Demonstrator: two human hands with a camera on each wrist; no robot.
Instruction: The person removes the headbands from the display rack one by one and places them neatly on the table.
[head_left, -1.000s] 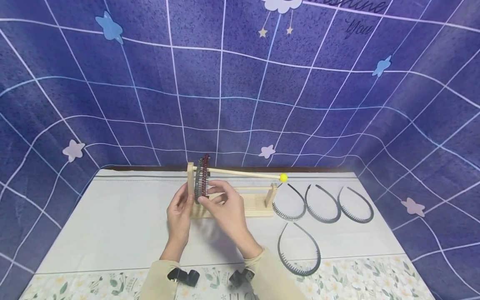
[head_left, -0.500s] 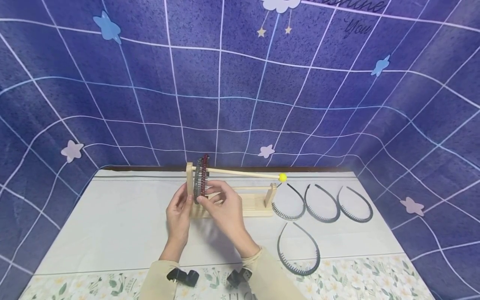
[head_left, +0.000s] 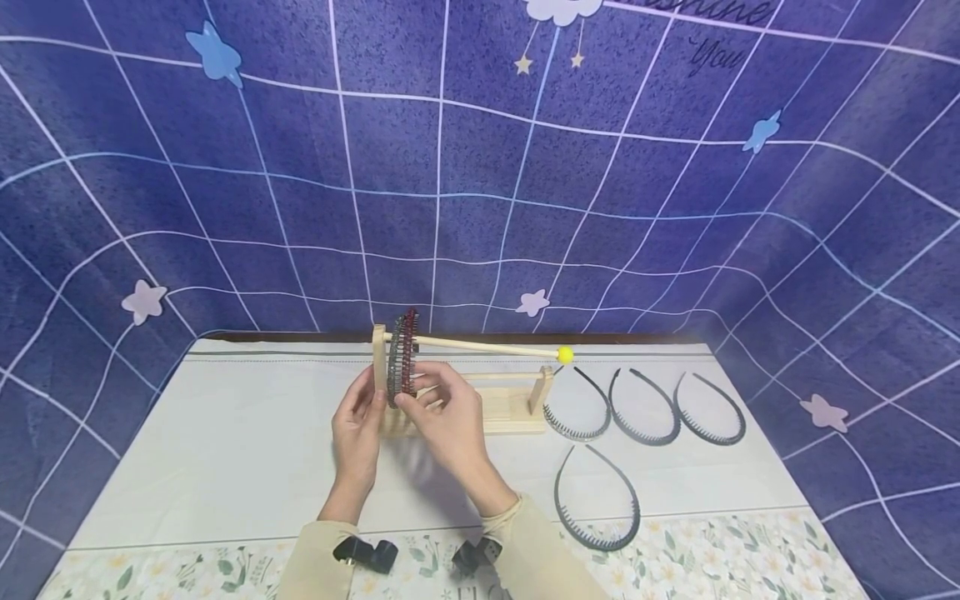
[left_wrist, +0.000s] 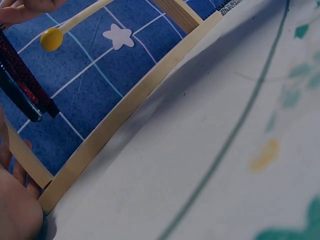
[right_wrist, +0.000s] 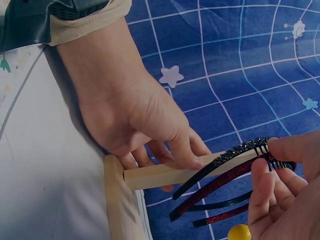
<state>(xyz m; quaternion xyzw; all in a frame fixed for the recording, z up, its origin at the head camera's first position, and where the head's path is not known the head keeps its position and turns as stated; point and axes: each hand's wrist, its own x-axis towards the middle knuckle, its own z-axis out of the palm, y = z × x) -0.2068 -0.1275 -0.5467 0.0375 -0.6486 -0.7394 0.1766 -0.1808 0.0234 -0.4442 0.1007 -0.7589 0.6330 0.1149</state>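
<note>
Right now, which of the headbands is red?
The red headband, on the upper rod at the right hand; its neighbour is dark, and the four headbands lying flat show no red.

Wood, pale and smooth with a matt finish, forms the stand (head_left: 513, 408) at 6 o'clock from the head camera. At 8 o'clock, glitter roughens a red headband (right_wrist: 215, 189), beside a black headband (right_wrist: 237, 150) crusted with shiny facets. A smooth yellow ball (head_left: 566, 355) sits at 4 o'clock, a matt cloth backdrop (head_left: 480, 225) at 12, a cloth sleeve (head_left: 318, 558) at 7.
</note>
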